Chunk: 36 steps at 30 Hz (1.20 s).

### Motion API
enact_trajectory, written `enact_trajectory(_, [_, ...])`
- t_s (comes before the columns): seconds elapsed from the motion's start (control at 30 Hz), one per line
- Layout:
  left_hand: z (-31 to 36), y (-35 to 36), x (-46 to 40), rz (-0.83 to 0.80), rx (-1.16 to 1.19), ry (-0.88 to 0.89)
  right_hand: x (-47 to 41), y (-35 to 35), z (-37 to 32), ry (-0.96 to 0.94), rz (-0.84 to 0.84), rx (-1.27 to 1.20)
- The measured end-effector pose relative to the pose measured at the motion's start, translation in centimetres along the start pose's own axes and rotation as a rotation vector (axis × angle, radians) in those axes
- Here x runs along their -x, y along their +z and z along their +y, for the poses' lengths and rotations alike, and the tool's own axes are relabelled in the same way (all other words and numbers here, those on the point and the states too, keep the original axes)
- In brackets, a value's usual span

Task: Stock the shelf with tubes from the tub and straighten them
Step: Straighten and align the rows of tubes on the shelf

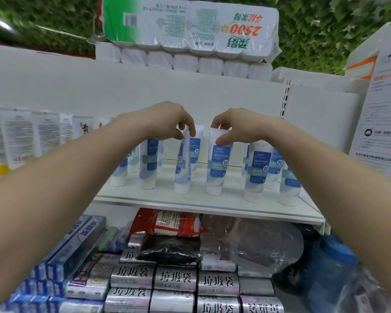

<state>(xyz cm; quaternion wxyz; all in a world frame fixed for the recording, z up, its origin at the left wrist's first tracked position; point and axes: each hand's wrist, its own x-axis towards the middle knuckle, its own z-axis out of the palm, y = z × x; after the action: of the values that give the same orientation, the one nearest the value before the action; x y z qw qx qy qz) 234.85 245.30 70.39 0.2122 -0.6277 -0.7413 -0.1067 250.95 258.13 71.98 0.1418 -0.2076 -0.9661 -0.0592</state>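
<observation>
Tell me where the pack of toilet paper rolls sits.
In the head view, the pack of toilet paper rolls lies on top of the white shelf unit, upper centre, above the row of tubes both hands are touching.

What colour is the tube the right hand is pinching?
White with a blue label, seen in the head view: the tube pinched at its top by the right hand.

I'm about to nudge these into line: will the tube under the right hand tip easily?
Probably. The tube stands tall on a narrow cap, and the right hand pinches its top. Its neighbour under the left hand already leans. It looks soft, likely light.
</observation>
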Motion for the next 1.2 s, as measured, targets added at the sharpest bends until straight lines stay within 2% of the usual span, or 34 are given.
enact_trajectory(0.37, [1.5, 1.4, -1.2, -0.004, -0.101, -0.134, 0.0, 0.5, 0.7, -0.052, -0.025, -0.028])
enact_trajectory(0.57, [1.1, 1.9, -1.0, 0.046, -0.073, -0.142, -0.1, 0.4, 0.3, -0.039, -0.039, -0.033])
enact_trajectory(0.63, [0.6, 1.4, -0.6, 0.102, -0.057, -0.126, -0.2, 0.0, 0.0, -0.038, 0.005, -0.060])
enact_trajectory(0.8, [-3.2, -1.2, 1.5, 0.244, -0.052, -0.149, -2.5, -0.4, -3.1, -0.095, 0.242, -0.088])
enact_trajectory(1.0, [-8.5, -2.1, 4.7, 0.186, -0.058, -0.219, -5.2, 0.8, -8.7, -0.188, 0.228, -0.070])
enact_trajectory(1.1, [-10.5, -1.6, 5.7, 0.091, -0.050, -0.230, -6.1, 1.8, -10.7, -0.175, 0.205, -0.067])
enact_trajectory(1.2, [-11.6, -1.5, 6.5, 0.067, -0.022, -0.203, -6.7, 2.3, -11.9, -0.140, 0.187, -0.039])
